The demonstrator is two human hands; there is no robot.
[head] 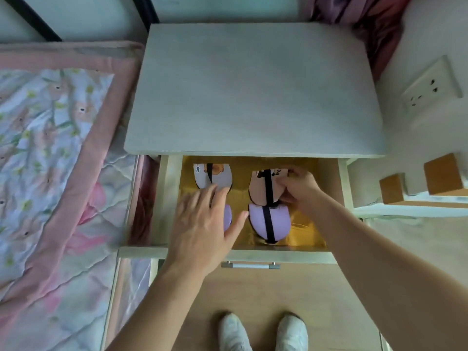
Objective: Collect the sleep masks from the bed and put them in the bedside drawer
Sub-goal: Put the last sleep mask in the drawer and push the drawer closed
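Sleep masks in the open bedside drawer [253, 254], peach mask [263, 188] pinched in your right hand [301, 188], lilac mask [269, 224] just below it, white mask [215, 174] at back left, your left hand [205, 224] flat, fingers spread over another lilac mask [227, 220], floral quilted bed [50, 148] to the left.

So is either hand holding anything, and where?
Right hand pinches the peach mask at its right edge. Left hand lies flat, holding nothing.
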